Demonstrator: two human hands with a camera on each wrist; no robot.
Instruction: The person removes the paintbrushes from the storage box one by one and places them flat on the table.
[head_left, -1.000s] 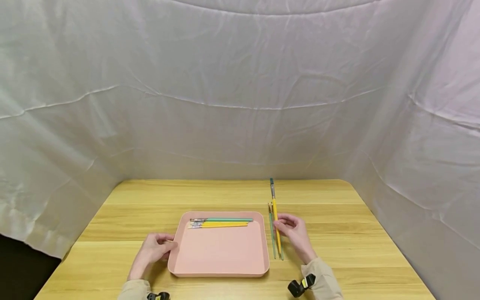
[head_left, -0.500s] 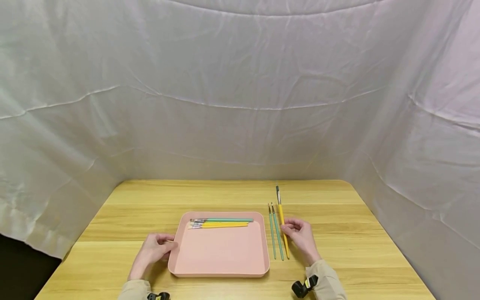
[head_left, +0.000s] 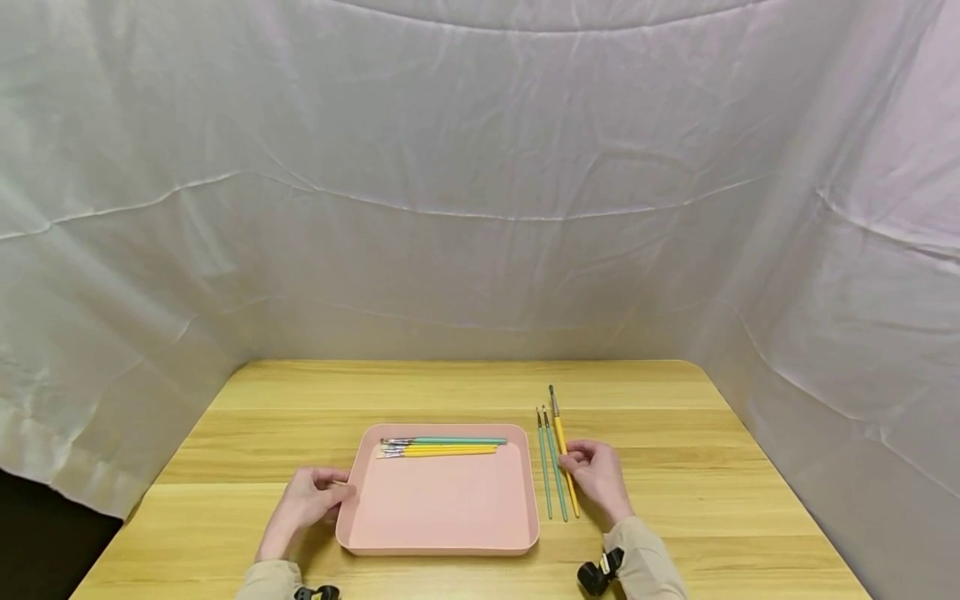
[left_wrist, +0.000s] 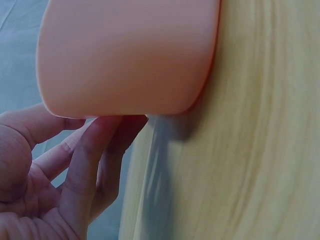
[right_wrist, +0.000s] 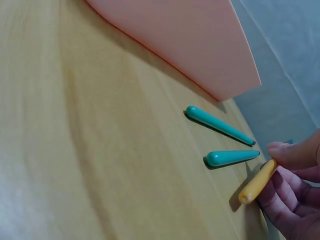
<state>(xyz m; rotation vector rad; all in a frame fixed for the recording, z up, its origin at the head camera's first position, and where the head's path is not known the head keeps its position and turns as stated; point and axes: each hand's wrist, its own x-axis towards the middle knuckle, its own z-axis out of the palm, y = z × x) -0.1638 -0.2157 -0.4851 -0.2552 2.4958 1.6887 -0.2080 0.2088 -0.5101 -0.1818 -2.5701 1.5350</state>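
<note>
My right hand (head_left: 598, 477) pinches a yellow paintbrush (head_left: 561, 432) between thumb and fingers, its dark bristles pointing away from me. In the right wrist view the rounded yellow handle end (right_wrist: 250, 194) is low over the tabletop, its shadow close beside it. Just left of it lie two green paintbrushes, one nearer the tray (head_left: 543, 471) and one beside the yellow brush (head_left: 557, 483). My left hand (head_left: 303, 502) holds the left edge of a pink tray (head_left: 442, 517), thumb at the rim. Its fingers (left_wrist: 85, 165) touch the outer wall in the left wrist view.
At the back inside the tray, green brushes (head_left: 461, 439) and yellow brushes (head_left: 450, 451) lie crosswise, side by side. Wooden tabletop (head_left: 675, 500) extends around. A pale grey curtain (head_left: 480, 267) hangs behind and along both sides.
My right hand has moved the yellow brush rightward, from over the green brushes to beside them, and a little toward me. The left hand and tray have stayed put.
</note>
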